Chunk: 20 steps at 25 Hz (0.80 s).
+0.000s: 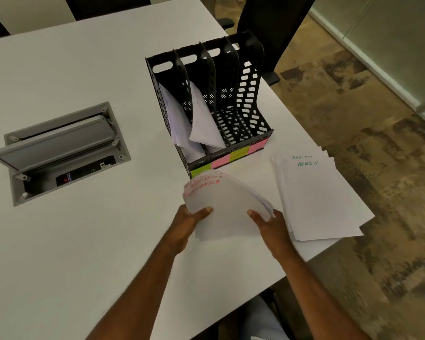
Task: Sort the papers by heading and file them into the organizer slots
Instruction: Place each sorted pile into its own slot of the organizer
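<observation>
A stack of white papers with red "FINANCE" headings (227, 202) is lifted off the table, bowed upward. My left hand (189, 224) grips its near left edge and my right hand (271, 227) grips its near right edge. The black mesh organizer (253, 106) stands just beyond, with green and pink sticky labels along its front. Its two left slots hold white sheets (204, 123); the two right slots look empty. A pile of papers headed "ADMIN" in green (317, 197) lies flat at the right.
An open grey cable hatch (59, 148) is set into the white table (71, 253) at the left. The table's right edge runs just beyond the ADMIN pile, above patterned carpet. A dark office chair (275, 28) stands behind the organizer.
</observation>
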Available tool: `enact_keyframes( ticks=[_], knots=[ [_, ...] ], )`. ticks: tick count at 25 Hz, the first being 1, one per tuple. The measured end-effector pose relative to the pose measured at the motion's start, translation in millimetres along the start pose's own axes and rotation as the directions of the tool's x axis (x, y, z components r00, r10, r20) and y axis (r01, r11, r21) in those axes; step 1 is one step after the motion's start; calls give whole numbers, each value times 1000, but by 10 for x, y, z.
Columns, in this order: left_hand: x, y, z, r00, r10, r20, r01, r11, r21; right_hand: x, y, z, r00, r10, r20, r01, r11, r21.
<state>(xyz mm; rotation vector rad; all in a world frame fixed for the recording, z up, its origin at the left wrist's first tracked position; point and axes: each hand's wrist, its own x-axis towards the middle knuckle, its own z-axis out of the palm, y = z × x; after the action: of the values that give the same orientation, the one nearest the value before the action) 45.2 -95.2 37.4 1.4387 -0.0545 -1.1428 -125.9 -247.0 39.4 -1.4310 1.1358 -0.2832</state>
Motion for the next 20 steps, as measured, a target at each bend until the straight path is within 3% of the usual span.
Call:
enact_keyframes(
  ticks=[3, 5, 7, 9, 13, 16, 20],
  knots=[
    [-139, 202, 150, 990, 139, -2, -138, 989, 49, -231, -181, -59, 985, -165, -57, 167, 985, 43],
    [-181, 147, 178, 987, 160, -25, -156, 982, 108, -305, -160, -63, 960, -276, -39, 275, 961, -21],
    [-173, -14, 166, 987, 146, -59, -139, 983, 119, -297, -27, -45, 956, -293, -24, 291, 954, -77],
    [-170, -149, 205, 990, 119, -81, -109, 988, 113, -263, 76, -19, 966, -255, -38, 251, 965, -79],
    [-163, -104, 329, 986, 139, -97, -129, 986, 107, -226, 59, -13, 997, -24, -70, 27, 998, 52],
    [-95, -55, 398, 985, 142, -102, -128, 983, 132, -176, 101, -68, 999, 32, -11, -33, 999, -38],
    [-42, -118, 530, 994, 50, -97, -35, 987, 156, -23, 170, -56, 997, 58, -54, -54, 996, 70]
  ],
)
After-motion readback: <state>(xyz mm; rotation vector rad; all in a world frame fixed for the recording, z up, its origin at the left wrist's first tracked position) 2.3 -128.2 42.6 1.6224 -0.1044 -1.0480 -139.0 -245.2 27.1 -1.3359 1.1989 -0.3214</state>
